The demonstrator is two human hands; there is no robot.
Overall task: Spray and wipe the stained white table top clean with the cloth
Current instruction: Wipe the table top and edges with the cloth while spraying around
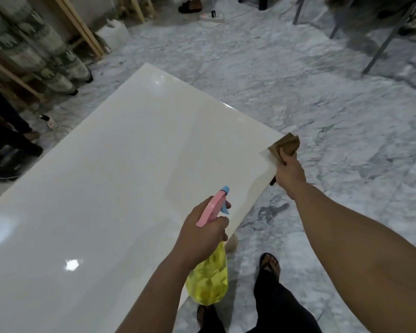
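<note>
The glossy white table top [111, 179] runs from the lower left up to a far corner at the top middle. My left hand [203, 233] is shut on a spray bottle [208, 275] with a yellow body and a pink and blue trigger head, held over the table's right edge with the nozzle pointing up the table. My right hand [290, 175] grips a folded brown cloth [285, 146] at the table's right corner, the cloth lying over the edge. A faint damp patch shows near that corner.
Grey marbled floor [322, 104] surrounds the table. My own legs and sandals [270, 265] stand by the right edge. Wooden frames and patterned fabric [34, 44] lie at the left. Other people's feet, a power strip [211, 18] and metal chair legs sit at the back.
</note>
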